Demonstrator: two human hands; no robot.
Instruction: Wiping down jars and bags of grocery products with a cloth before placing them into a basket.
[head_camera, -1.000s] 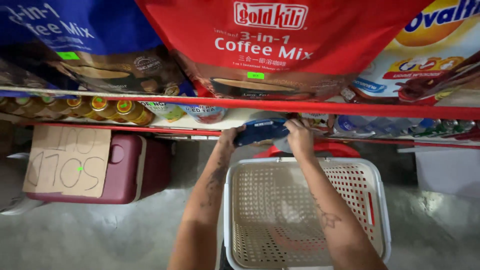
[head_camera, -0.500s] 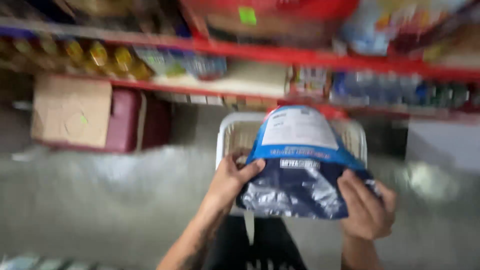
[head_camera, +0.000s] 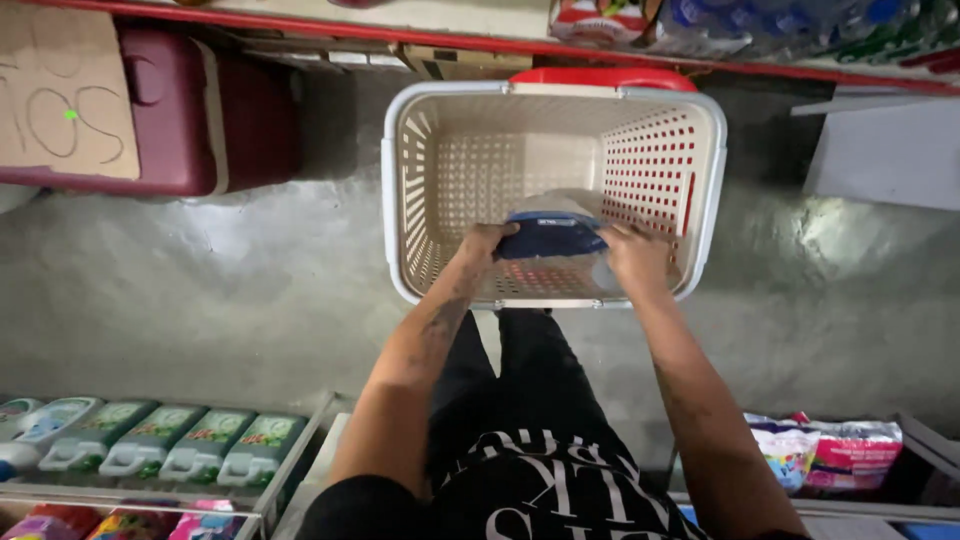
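- Nearest me, below my arms, a row of green detergent bottles (head_camera: 160, 455) stands on a low shelf to my left, and pink snack bags (head_camera: 830, 452) lie on a shelf to my right.
- My left hand (head_camera: 484, 243) and right hand (head_camera: 634, 258) reach down into the cream shopping basket (head_camera: 398, 190), one at each end of the blue packet (head_camera: 552, 233).
- My fingers curl over the packet's ends, pinching it between both hands; the fingertips are hidden, so I cannot tell how tightly.
- The packet sits low inside the basket, near its front wall; whether it touches the floor I cannot tell.
- As I judge it, I am setting the packet down; next calls for loosening both grips.
- Farther off sits a maroon cooler box (head_camera: 200, 110).
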